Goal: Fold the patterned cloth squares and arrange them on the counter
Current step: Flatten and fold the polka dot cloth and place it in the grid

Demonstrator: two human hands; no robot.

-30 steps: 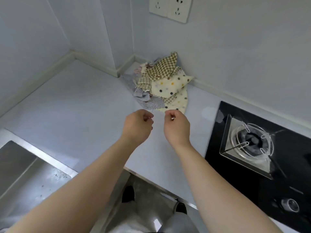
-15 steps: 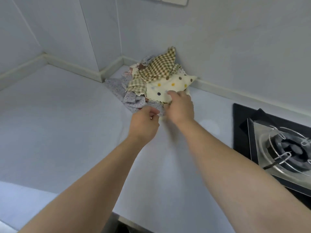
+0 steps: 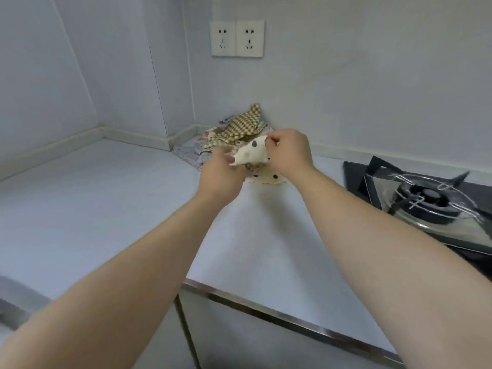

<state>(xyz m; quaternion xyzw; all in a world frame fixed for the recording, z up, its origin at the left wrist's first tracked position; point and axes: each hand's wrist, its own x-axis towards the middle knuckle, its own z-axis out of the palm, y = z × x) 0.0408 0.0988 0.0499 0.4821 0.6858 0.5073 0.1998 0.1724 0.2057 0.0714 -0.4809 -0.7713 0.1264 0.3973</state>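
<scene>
A heap of patterned cloth squares (image 3: 239,129) lies in the back corner of the counter (image 3: 106,198), with a brown checked piece on top. I hold a cream polka-dot cloth (image 3: 251,154) lifted just above the heap's front edge. My left hand (image 3: 222,173) pinches its lower left edge. My right hand (image 3: 288,151) pinches its upper right corner. Another cream dotted cloth (image 3: 266,178) lies flat on the counter below them.
A black gas hob (image 3: 426,198) with a metal burner ring sits at the right. A double wall socket (image 3: 237,38) is on the wall above the heap. A sink edge (image 3: 16,299) shows at the lower left. The counter's metal-trimmed front edge (image 3: 266,312) runs below my arms.
Both hands reached from the middle of the counter to the heap, took hold of the cream polka-dot cloth and lifted it. The camera tilted up toward the wall.
</scene>
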